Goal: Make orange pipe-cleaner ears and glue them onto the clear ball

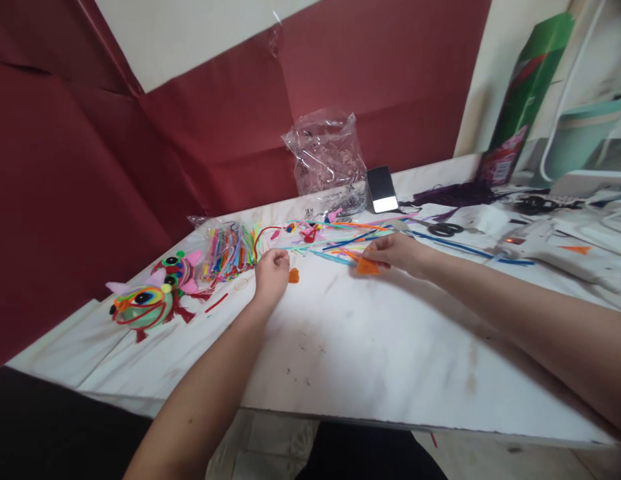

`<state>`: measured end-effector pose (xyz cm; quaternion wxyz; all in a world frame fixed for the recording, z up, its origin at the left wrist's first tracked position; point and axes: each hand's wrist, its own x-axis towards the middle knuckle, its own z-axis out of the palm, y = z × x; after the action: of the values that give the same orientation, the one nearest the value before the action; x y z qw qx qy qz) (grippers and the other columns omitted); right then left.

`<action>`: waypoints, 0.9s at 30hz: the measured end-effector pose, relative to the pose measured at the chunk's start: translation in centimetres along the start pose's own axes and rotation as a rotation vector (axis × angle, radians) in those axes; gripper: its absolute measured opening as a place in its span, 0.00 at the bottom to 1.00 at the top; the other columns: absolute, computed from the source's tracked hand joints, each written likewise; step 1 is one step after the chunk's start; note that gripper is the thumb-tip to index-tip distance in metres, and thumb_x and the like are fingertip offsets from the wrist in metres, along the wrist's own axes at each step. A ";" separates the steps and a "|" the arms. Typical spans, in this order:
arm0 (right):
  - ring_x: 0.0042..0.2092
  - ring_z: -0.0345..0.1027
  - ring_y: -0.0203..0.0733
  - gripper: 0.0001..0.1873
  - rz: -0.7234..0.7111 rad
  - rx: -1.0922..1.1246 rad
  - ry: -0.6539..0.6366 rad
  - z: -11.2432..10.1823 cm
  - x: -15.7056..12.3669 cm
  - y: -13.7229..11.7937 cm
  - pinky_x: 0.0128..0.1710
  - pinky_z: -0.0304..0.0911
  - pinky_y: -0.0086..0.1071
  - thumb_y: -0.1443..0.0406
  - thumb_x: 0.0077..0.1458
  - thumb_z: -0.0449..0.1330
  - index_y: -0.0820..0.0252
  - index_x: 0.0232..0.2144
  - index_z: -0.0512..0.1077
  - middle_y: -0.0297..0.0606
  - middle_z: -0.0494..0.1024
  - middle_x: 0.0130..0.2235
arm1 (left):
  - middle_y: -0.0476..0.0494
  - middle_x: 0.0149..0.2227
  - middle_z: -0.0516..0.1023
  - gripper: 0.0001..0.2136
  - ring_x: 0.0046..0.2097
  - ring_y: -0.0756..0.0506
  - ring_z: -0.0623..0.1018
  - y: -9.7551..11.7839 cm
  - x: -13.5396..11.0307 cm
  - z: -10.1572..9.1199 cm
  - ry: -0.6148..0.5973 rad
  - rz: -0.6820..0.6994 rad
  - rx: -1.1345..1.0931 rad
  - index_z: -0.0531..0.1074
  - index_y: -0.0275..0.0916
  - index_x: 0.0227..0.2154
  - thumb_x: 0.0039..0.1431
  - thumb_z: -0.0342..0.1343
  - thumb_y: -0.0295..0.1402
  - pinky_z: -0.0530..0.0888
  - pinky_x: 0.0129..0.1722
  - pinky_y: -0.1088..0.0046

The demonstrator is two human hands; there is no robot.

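Note:
My left hand [271,275] is closed, fingers curled in a pinch above the white marbled tabletop. Just right of it is a small orange piece [294,275]; whether the fingers touch it I cannot tell. My right hand [396,254] pinches an orange triangular piece [368,267], its wide end pointing down. Loose pipe cleaners [340,257] in blue, orange and other colours lie behind and between the hands. To the left, a packed bundle of pipe cleaners [229,253] sits in clear plastic.
Two colourful animal-faced ornaments [149,307] with red tassels stand at the left. Behind are a clear plastic bag [327,157] and a phone [381,189]. Black-handled scissors [444,229], a white glue gun [533,245] and purple tassel threads [447,194] lie to the right.

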<state>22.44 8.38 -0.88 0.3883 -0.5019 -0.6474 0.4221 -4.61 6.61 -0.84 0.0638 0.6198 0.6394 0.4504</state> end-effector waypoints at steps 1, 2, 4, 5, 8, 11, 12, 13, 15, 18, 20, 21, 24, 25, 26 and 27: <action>0.17 0.51 0.29 0.15 -0.010 0.005 0.008 -0.3 0.1 0.1 0.18 0.47 0.28 0.57 0.37 0.66 0.60 0.14 0.68 0.29 0.63 0.13 | 0.44 0.34 0.75 0.08 0.37 0.47 0.74 -0.1 0.1 -0.1 -0.013 -0.005 0.033 0.71 0.38 0.31 0.51 0.48 0.31 0.68 0.40 0.70; 0.18 0.51 0.29 0.15 -0.025 0.013 0.015 -0.4 0.1 0.1 0.18 0.46 0.28 0.56 0.38 0.66 0.59 0.14 0.67 0.28 0.63 0.13 | 0.44 0.33 0.75 0.07 0.38 0.46 0.73 -0.2 0.2 -0.1 -0.036 -0.013 0.058 0.72 0.38 0.29 0.50 0.50 0.31 0.68 0.41 0.69; 0.17 0.51 0.29 0.15 -0.062 0.029 0.005 -0.4 -0.1 0.0 0.18 0.46 0.28 0.56 0.38 0.65 0.59 0.15 0.68 0.28 0.63 0.13 | 0.43 0.27 0.75 0.04 0.36 0.44 0.73 -0.4 0.3 -0.1 -0.107 -0.042 0.101 0.71 0.37 0.21 0.46 0.55 0.31 0.67 0.39 0.68; 0.17 0.51 0.29 0.14 -0.082 0.029 -0.019 -0.2 -0.2 -0.1 0.18 0.46 0.27 0.56 0.38 0.65 0.59 0.16 0.69 0.28 0.63 0.13 | 0.44 0.24 0.73 0.05 0.34 0.44 0.73 -0.5 0.3 0.0 -0.147 -0.062 0.120 0.69 0.37 0.17 0.42 0.58 0.30 0.67 0.38 0.69; 0.17 0.54 0.30 0.13 -0.122 0.010 -0.125 1.1 -0.9 -0.2 0.18 0.49 0.27 0.56 0.37 0.65 0.59 0.19 0.70 0.27 0.64 0.14 | 0.48 0.18 0.69 0.08 0.29 0.46 0.72 -0.4 -0.1 0.5 -0.256 -0.113 0.120 0.66 0.36 0.13 0.34 0.62 0.26 0.66 0.33 0.72; 0.19 0.59 0.31 0.13 -0.133 0.003 -0.173 2.5 -1.3 0.3 0.19 0.52 0.27 0.56 0.39 0.64 0.61 0.20 0.70 0.30 0.69 0.17 | 0.51 0.18 0.70 0.03 0.25 0.50 0.70 0.5 -1.3 1.2 -0.359 -0.124 0.026 0.70 0.35 0.18 0.38 0.59 0.26 0.65 0.28 0.75; 0.20 0.60 0.31 0.13 -0.136 0.001 -0.176 2.9 -1.3 0.5 0.20 0.54 0.27 0.56 0.39 0.63 0.61 0.21 0.70 0.31 0.71 0.19 | 0.51 0.19 0.70 0.03 0.24 0.51 0.69 0.9 -1.8 1.4 -0.392 -0.121 -0.015 0.70 0.35 0.21 0.41 0.58 0.28 0.65 0.27 0.76; 0.21 0.61 0.32 0.13 -0.139 -0.004 -0.178 3.1 -1.3 0.8 0.20 0.55 0.27 0.57 0.40 0.63 0.61 0.21 0.71 0.31 0.72 0.20 | 0.51 0.20 0.71 0.03 0.24 0.52 0.69 1.4 -2.3 1.6 -0.427 -0.118 -0.055 0.70 0.34 0.23 0.44 0.57 0.29 0.65 0.26 0.77; 0.22 0.62 0.32 0.12 -0.145 -0.023 -0.184 3.5 -1.1 1.4 0.21 0.56 0.27 0.58 0.42 0.62 0.62 0.22 0.72 0.32 0.73 0.21 | 0.50 0.21 0.72 0.04 0.23 0.53 0.70 2.2 -3.3 2.0 -0.494 -0.112 -0.111 0.71 0.34 0.25 0.46 0.56 0.30 0.66 0.25 0.78; 0.22 0.62 0.33 0.11 -0.157 -0.082 -0.180 3.9 -0.9 2.0 0.22 0.57 0.27 0.59 0.43 0.61 0.62 0.23 0.73 0.33 0.74 0.21 | 0.50 0.21 0.73 0.06 0.23 0.52 0.71 3.0 -4.5 2.3 -0.549 -0.104 -0.127 0.71 0.35 0.29 0.45 0.56 0.29 0.65 0.24 0.77; 0.23 0.63 0.33 0.08 -0.175 -0.150 -0.159 4.1 -1.0 2.1 0.24 0.57 0.27 0.61 0.43 0.61 0.61 0.22 0.73 0.32 0.74 0.22 | 0.49 0.22 0.73 0.07 0.24 0.50 0.71 3.2 -5.0 2.3 -0.527 -0.062 -0.017 0.71 0.36 0.29 0.43 0.58 0.30 0.65 0.25 0.76; 0.24 0.63 0.34 0.07 -0.188 -0.189 -0.149 4.2 -1.1 2.1 0.25 0.57 0.27 0.62 0.43 0.60 0.61 0.21 0.73 0.32 0.74 0.22 | 0.49 0.23 0.73 0.07 0.26 0.49 0.72 3.3 -5.2 2.1 -0.505 -0.030 0.075 0.71 0.37 0.28 0.43 0.58 0.32 0.64 0.25 0.75; 0.26 0.64 0.36 0.06 -0.222 -0.311 -0.119 4.2 -1.5 1.8 0.27 0.57 0.28 0.63 0.43 0.60 0.59 0.21 0.74 0.32 0.75 0.23 | 0.44 0.26 0.75 0.11 0.30 0.44 0.73 3.4 -5.1 1.4 -0.453 0.089 0.346 0.71 0.38 0.28 0.48 0.55 0.41 0.64 0.28 0.72; 0.27 0.64 0.36 0.06 -0.227 -0.349 -0.104 4.1 -1.5 1.6 0.27 0.56 0.29 0.63 0.44 0.59 0.58 0.23 0.75 0.32 0.75 0.25 | 0.43 0.28 0.76 0.12 0.32 0.43 0.74 3.4 -4.9 1.1 -0.441 0.123 0.405 0.71 0.39 0.30 0.51 0.52 0.42 0.65 0.29 0.71; 0.27 0.64 0.37 0.07 -0.228 -0.386 -0.084 3.9 -1.6 1.5 0.28 0.56 0.29 0.63 0.44 0.59 0.58 0.25 0.75 0.34 0.76 0.26 | 0.41 0.30 0.76 0.13 0.34 0.42 0.74 3.5 -4.7 0.7 -0.429 0.151 0.449 0.70 0.38 0.32 0.54 0.49 0.42 0.65 0.31 0.70; 0.28 0.64 0.38 0.08 -0.226 -0.419 -0.060 3.6 -1.6 1.3 0.28 0.56 0.30 0.63 0.45 0.58 0.58 0.26 0.75 0.35 0.76 0.28 | 0.40 0.32 0.76 0.13 0.35 0.42 0.74 3.7 -4.4 0.2 -0.423 0.171 0.484 0.70 0.38 0.34 0.56 0.46 0.41 0.65 0.32 0.69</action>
<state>19.85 6.49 -3.44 0.3008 -0.4833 -0.7841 0.2471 -0.75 2.34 -0.65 0.0080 0.7483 0.6460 0.1507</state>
